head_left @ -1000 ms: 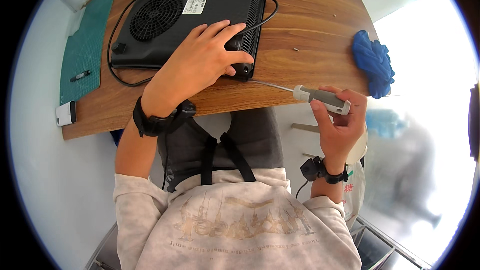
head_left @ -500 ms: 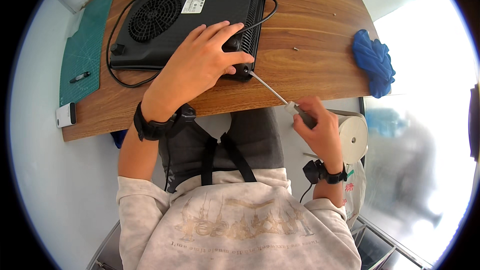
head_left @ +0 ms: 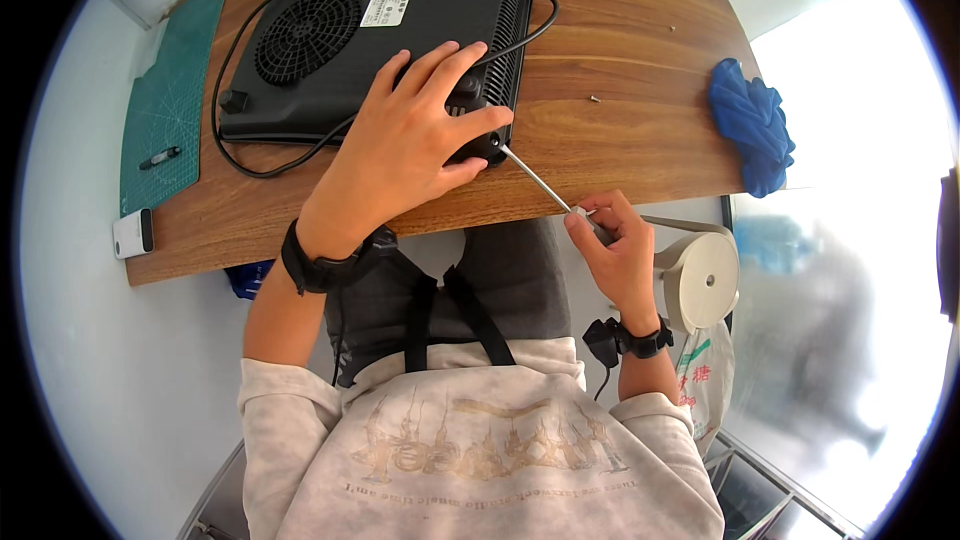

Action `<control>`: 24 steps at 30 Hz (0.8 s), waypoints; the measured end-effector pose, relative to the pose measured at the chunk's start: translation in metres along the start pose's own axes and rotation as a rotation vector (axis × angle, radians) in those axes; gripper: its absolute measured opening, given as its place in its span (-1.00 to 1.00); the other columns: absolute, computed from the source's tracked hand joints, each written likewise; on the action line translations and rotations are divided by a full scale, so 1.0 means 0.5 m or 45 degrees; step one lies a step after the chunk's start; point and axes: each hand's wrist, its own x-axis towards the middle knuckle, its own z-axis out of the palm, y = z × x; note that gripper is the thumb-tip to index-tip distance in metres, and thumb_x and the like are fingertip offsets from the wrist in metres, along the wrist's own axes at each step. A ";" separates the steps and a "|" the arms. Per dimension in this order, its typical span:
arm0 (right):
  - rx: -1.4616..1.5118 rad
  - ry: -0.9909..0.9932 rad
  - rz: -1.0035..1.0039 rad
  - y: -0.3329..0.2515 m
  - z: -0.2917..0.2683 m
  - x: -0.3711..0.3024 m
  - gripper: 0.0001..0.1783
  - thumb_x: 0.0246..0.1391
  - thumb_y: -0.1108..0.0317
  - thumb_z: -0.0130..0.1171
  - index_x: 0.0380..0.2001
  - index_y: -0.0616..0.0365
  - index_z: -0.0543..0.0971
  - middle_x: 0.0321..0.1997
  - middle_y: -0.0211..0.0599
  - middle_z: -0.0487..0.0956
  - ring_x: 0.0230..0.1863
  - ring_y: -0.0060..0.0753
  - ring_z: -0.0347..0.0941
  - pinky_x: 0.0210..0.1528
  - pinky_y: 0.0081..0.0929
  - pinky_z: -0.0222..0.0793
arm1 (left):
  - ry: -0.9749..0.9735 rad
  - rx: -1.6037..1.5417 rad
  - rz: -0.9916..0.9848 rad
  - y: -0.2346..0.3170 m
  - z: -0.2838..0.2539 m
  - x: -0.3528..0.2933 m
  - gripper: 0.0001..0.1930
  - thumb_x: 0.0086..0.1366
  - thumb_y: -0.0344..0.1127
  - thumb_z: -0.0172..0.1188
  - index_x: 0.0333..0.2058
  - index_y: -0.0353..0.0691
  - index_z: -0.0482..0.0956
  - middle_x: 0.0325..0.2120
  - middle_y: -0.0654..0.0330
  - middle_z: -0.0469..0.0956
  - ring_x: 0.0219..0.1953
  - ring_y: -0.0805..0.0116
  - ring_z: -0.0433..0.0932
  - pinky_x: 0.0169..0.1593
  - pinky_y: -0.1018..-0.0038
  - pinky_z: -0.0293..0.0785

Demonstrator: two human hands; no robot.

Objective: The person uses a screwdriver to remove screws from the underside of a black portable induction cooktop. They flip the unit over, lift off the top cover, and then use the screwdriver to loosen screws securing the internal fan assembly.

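Observation:
A black induction cooker [head_left: 300,105] rests underside up on the wooden table, showing its round fan grille, feet and vent slots. Spread over its near right corner, my left hand [head_left: 408,145] presses on it, fingers apart, thumb at the near edge and index finger by the side vents. My right hand [head_left: 615,245] is closed around the grey handle of a screwdriver [head_left: 540,183]. The screwdriver's shaft slants up and left, its tip at a screw hole in the corner, beside my left thumb and index finger. Whether the tip sits in a screw head is too small to tell.
A black power cord [head_left: 218,120] loops around the cooker. On the left are a green cutting mat [head_left: 165,130], a pen [head_left: 160,157] and a small white device [head_left: 133,234]. A blue cloth [head_left: 750,125] and a loose screw [head_left: 595,98] lie on the right, with a beige stool [head_left: 700,280] below.
My right hand has shifted slightly up and left, its fingers changing position on the screwdriver handle. My left thumb has spread farther from the index finger. The cooker stays almost in place.

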 end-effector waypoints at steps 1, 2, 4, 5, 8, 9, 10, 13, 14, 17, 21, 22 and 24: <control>0.045 0.002 -0.022 0.006 0.002 0.001 -0.75 0.10 0.32 0.42 -0.28 0.21 0.57 -0.59 -0.34 0.60 -0.56 -0.69 0.33 -0.46 -0.62 0.23 | 0.025 0.006 -0.001 0.002 0.000 0.001 -0.47 0.01 -0.23 0.52 0.01 0.18 0.61 0.38 0.12 0.27 0.38 0.03 0.29 0.38 -0.04 0.21; 0.090 0.005 -0.043 0.018 0.006 0.002 -0.75 0.10 0.33 0.42 -0.28 0.20 0.57 -0.59 -0.35 0.60 -0.57 -0.70 0.33 -0.47 -0.63 0.22 | 0.050 0.011 -0.001 0.004 0.000 0.001 -0.46 0.00 -0.23 0.52 0.01 0.18 0.61 0.38 0.12 0.27 0.38 0.03 0.30 0.38 -0.05 0.21; 0.105 0.005 -0.055 0.019 0.008 0.001 -0.76 0.10 0.34 0.42 -0.28 0.20 0.57 -0.60 -0.36 0.60 -0.58 -0.70 0.32 -0.48 -0.63 0.21 | 0.093 0.022 0.002 0.009 0.004 0.000 -0.47 -0.02 -0.24 0.52 -0.01 0.18 0.62 0.37 0.13 0.28 0.37 0.05 0.31 0.37 -0.07 0.21; 0.074 0.002 -0.045 0.009 0.007 -0.001 -0.76 0.10 0.34 0.42 -0.28 0.20 0.57 -0.61 -0.36 0.59 -0.59 -0.70 0.32 -0.49 -0.63 0.20 | 0.110 0.028 0.006 0.012 0.008 -0.002 -0.48 -0.02 -0.25 0.51 -0.02 0.17 0.63 0.37 0.13 0.29 0.37 0.06 0.32 0.37 -0.08 0.22; -0.002 0.024 -0.067 0.001 0.011 -0.008 -0.76 0.10 0.34 0.42 -0.27 0.19 0.56 -0.62 -0.36 0.57 -0.61 -0.68 0.32 -0.52 -0.62 0.20 | 0.128 0.023 0.022 0.014 0.019 -0.007 -0.54 -0.02 -0.26 0.50 -0.07 0.15 0.66 0.33 0.17 0.35 0.34 0.07 0.35 0.35 -0.08 0.27; -0.025 0.036 -0.082 0.000 0.011 -0.011 -0.75 0.10 0.34 0.43 -0.27 0.18 0.56 -0.63 -0.36 0.56 -0.62 -0.67 0.32 -0.53 -0.61 0.20 | 0.128 0.017 0.029 0.014 0.021 -0.008 -0.56 -0.01 -0.27 0.50 -0.08 0.14 0.67 0.32 0.18 0.37 0.34 0.08 0.36 0.34 -0.07 0.28; -0.055 0.035 -0.094 -0.001 0.010 -0.013 -0.75 0.09 0.34 0.43 -0.27 0.18 0.56 -0.63 -0.35 0.55 -0.63 -0.64 0.32 -0.53 -0.60 0.20 | 0.141 0.015 0.039 0.014 0.022 -0.009 -0.57 -0.01 -0.27 0.49 -0.10 0.13 0.67 0.30 0.20 0.39 0.33 0.08 0.37 0.33 -0.07 0.30; -0.131 0.042 -0.119 -0.012 0.005 -0.022 -0.74 0.08 0.34 0.44 -0.26 0.17 0.57 -0.64 -0.34 0.54 -0.65 -0.58 0.32 -0.53 -0.57 0.23 | 0.167 0.011 0.066 0.011 0.023 -0.010 -0.61 0.00 -0.28 0.49 -0.13 0.10 0.68 0.25 0.24 0.45 0.31 0.08 0.39 0.32 -0.05 0.35; -0.148 0.051 -0.120 -0.016 0.004 -0.025 -0.74 0.07 0.34 0.44 -0.26 0.17 0.57 -0.64 -0.33 0.54 -0.65 -0.56 0.33 -0.53 -0.56 0.25 | 0.169 0.010 0.070 0.011 0.022 -0.010 -0.61 0.00 -0.28 0.49 -0.13 0.10 0.68 0.24 0.25 0.46 0.31 0.09 0.39 0.32 -0.04 0.35; -0.190 0.044 -0.171 -0.024 0.003 -0.027 -0.74 0.07 0.34 0.45 -0.26 0.17 0.57 -0.62 -0.32 0.55 -0.66 -0.54 0.34 -0.53 -0.54 0.28 | 0.172 0.010 0.077 0.008 0.023 -0.007 -0.62 0.00 -0.28 0.49 -0.13 0.09 0.68 0.22 0.26 0.48 0.30 0.09 0.40 0.31 -0.03 0.37; -0.163 0.046 -0.165 -0.024 0.005 -0.029 -0.74 0.08 0.33 0.45 -0.25 0.17 0.59 -0.60 -0.30 0.56 -0.65 -0.50 0.37 -0.51 -0.54 0.31 | 0.166 0.017 0.083 0.008 0.022 -0.007 -0.62 0.01 -0.28 0.50 -0.13 0.10 0.69 0.22 0.27 0.48 0.30 0.08 0.40 0.32 -0.04 0.37; -0.146 0.051 -0.155 -0.024 0.005 -0.029 -0.74 0.07 0.33 0.45 -0.24 0.16 0.59 -0.60 -0.30 0.56 -0.64 -0.49 0.39 -0.51 -0.54 0.31 | 0.164 0.013 0.082 0.009 0.021 -0.007 -0.62 0.01 -0.28 0.49 -0.14 0.10 0.70 0.22 0.27 0.48 0.30 0.08 0.39 0.32 -0.04 0.37; -0.113 0.060 -0.134 -0.022 0.007 -0.029 -0.73 0.07 0.32 0.46 -0.24 0.16 0.60 -0.59 -0.29 0.56 -0.63 -0.46 0.42 -0.50 -0.53 0.33 | 0.160 0.005 0.079 0.010 0.020 -0.006 -0.63 0.02 -0.28 0.49 -0.14 0.11 0.70 0.22 0.27 0.48 0.31 0.08 0.39 0.32 -0.04 0.36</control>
